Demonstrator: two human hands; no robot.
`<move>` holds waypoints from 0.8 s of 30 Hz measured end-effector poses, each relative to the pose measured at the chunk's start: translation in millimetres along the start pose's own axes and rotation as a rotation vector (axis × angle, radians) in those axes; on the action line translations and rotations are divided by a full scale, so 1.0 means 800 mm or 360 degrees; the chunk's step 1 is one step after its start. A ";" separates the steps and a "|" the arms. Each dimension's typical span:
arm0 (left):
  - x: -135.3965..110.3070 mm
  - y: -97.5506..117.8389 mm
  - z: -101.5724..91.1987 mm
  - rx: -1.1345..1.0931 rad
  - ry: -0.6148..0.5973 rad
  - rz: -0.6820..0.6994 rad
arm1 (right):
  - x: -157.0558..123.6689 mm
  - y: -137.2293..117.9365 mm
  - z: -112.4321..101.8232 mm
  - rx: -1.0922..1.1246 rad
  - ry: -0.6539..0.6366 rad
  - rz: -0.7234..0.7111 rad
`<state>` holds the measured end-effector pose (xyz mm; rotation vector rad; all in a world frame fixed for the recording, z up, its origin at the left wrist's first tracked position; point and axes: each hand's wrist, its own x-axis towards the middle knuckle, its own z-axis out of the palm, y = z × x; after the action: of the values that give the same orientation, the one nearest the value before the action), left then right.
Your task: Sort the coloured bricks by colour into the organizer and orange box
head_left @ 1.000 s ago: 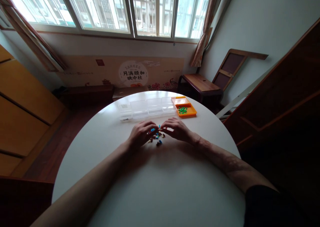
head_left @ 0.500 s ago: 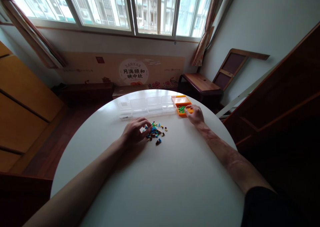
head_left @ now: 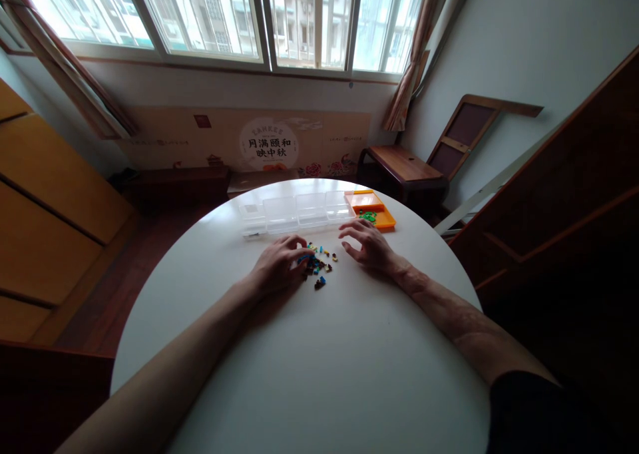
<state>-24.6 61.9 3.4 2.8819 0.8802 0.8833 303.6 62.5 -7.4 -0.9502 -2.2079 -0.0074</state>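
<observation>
A small heap of coloured bricks (head_left: 318,262), blue, brown, yellow and green, lies on the round white table (head_left: 309,361). My left hand (head_left: 278,267) rests at the heap's left side with its fingers curled onto the pieces; what they pinch is too small to name. My right hand (head_left: 366,246) hovers just right of the heap, fingers spread and empty. Behind it stands an orange tray (head_left: 382,220) with green bricks (head_left: 368,216) in it. A row of clear plastic boxes (head_left: 294,213) stands behind the heap.
Beyond the table are a low wooden bench (head_left: 402,164), a printed cardboard panel (head_left: 269,144) under the windows and a folded wooden frame (head_left: 462,138) against the right wall. Yellow cabinets stand at the left, dark wood furniture at the right.
My right hand went from the heap out to the orange tray, then came back beside the heap, open. My left hand stayed at the bricks.
</observation>
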 end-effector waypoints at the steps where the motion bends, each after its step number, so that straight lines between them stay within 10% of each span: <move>1: 0.000 0.000 0.000 0.0014 -0.0005 -0.0014 | 0.000 0.001 0.000 0.0006 0.0007 0.0003; 16: 0.002 0.004 0.000 0.0070 0.0037 -0.0177 | 0.000 0.001 -0.003 0.0044 -0.0032 0.0019; 24: 0.000 -0.002 0.007 0.0102 0.0070 -0.0124 | 0.009 -0.044 -0.011 0.0133 -0.0285 -0.0333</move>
<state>-22.7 64.4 -1.4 2.8690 1.0353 0.9321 283.6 39.2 12.6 -0.6938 -2.4440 0.0753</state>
